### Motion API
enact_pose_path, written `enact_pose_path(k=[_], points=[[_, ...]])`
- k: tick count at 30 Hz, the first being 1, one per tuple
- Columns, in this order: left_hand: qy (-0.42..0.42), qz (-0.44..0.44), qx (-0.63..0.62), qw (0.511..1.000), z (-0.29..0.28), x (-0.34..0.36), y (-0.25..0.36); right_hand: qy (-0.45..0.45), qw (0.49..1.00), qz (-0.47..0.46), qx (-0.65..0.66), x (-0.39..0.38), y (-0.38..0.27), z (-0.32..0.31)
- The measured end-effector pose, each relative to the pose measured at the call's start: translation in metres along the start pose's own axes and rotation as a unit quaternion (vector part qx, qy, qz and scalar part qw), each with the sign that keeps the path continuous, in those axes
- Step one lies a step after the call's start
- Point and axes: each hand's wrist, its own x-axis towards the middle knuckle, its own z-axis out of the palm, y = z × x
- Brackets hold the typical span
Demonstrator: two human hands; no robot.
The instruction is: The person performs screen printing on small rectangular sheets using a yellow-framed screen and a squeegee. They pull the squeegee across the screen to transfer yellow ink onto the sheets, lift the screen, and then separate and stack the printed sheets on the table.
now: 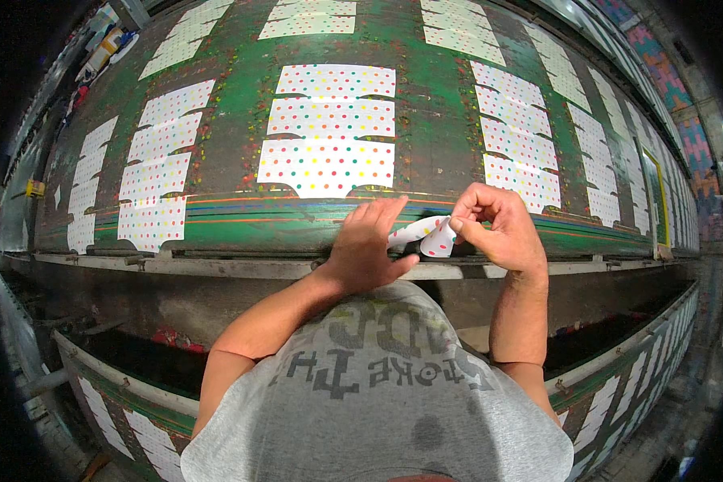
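Just in front of my body, my right hand (502, 229) pinches the edge of a white cloth piece with coloured dots (437, 243) between thumb and fingers. The piece is curled and folded over at the near edge of the long green printing table (241, 233). My left hand (368, 247) lies with its fingers stretched out at the same edge, and the curled cloth comes out beside its thumb. Part of the cloth is hidden behind that hand. Straight ahead of the left hand, a column of flat dotted cloth pieces (327, 161) lies on the table.
More dotted pieces lie in columns to the left (153, 189) and right (522, 165). A metal rail (241, 267) runs along the table's near edge. Behind me stands a second table with white pieces (149, 438). A yellow frame (657, 197) is at the right.
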Motion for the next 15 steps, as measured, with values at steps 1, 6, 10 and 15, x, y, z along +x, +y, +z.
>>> enact_pose_path(k=[1,6,10,15], points=[[0.003,-0.015,0.010,1.000,0.004,0.003,0.001,0.001,1.000,-0.002,-0.001,-0.001,-0.003,0.000],[0.084,0.023,0.034,0.996,0.007,0.008,-0.027,0.029,0.999,-0.018,-0.004,-0.015,-0.014,-0.009],[0.097,0.003,-0.091,0.991,-0.010,-0.012,-0.060,0.050,0.996,-0.071,-0.034,-0.025,-0.006,-0.011],[0.102,-0.201,-0.316,0.922,-0.062,-0.059,-0.078,0.000,0.999,-0.054,-0.004,-0.024,0.023,0.003]])
